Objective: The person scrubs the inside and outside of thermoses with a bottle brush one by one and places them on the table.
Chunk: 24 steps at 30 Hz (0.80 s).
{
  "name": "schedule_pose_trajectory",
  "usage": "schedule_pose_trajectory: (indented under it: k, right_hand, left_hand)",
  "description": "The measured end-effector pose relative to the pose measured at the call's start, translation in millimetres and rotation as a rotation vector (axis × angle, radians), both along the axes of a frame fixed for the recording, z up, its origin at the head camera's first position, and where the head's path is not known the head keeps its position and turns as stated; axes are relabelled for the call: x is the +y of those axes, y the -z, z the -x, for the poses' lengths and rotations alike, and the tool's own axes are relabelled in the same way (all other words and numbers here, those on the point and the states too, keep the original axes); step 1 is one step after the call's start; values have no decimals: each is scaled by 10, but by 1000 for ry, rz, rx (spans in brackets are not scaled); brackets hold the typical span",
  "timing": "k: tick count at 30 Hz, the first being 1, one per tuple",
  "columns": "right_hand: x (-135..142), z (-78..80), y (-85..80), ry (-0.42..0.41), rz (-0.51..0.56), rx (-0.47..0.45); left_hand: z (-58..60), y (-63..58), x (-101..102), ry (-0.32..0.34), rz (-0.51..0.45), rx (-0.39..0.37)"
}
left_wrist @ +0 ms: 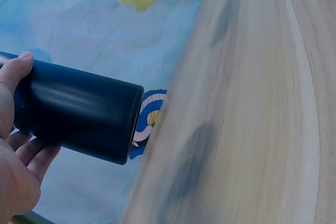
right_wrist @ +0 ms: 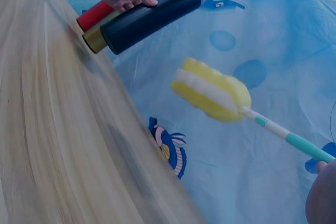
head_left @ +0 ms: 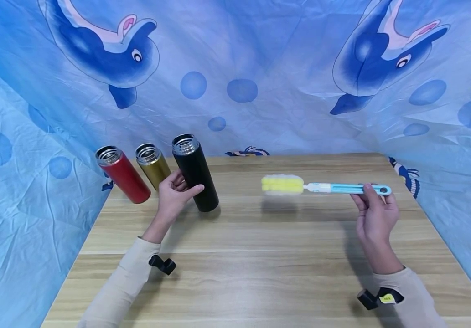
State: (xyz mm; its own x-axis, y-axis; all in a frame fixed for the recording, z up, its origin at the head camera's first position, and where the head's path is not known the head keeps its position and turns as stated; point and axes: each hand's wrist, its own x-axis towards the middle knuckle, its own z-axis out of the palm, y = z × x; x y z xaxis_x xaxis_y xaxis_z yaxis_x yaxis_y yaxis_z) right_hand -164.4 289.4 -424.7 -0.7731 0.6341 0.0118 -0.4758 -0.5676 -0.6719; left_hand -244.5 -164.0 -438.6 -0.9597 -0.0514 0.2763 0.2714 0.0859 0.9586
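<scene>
My left hand (head_left: 173,195) grips a black bottle (head_left: 197,175) around its side, thumb on the near face. The bottle has no lid, its threaded steel mouth faces up, and its base appears slightly off the table. Just left of it stands a shorter gold bottle (head_left: 154,167), partly hidden by the hand, then a red bottle (head_left: 126,177); both are lidless too. On the right, my right hand (head_left: 376,218) pinches the end of a bottle brush (head_left: 338,188) by its light-blue handle. Its yellow and white sponge head (right_wrist: 212,92) points left, held level above the table.
The wooden table (head_left: 243,264) spreads under both hands. Behind and at both sides hangs a blue sheet (head_left: 284,123) printed with dolphins and bubbles, close to the table's back edge. A small black camera is strapped to each sleeve.
</scene>
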Motion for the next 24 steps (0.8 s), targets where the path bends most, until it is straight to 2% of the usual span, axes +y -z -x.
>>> schedule_pose_trajectory:
  k: [12,24]
  right_hand:
    - [206,54,53,116,104,6]
    - [353,116,152,225,88,-16]
  left_hand:
    - [139,101,-46,-35,16,12]
    - [247,226,-74,-36,16,14]
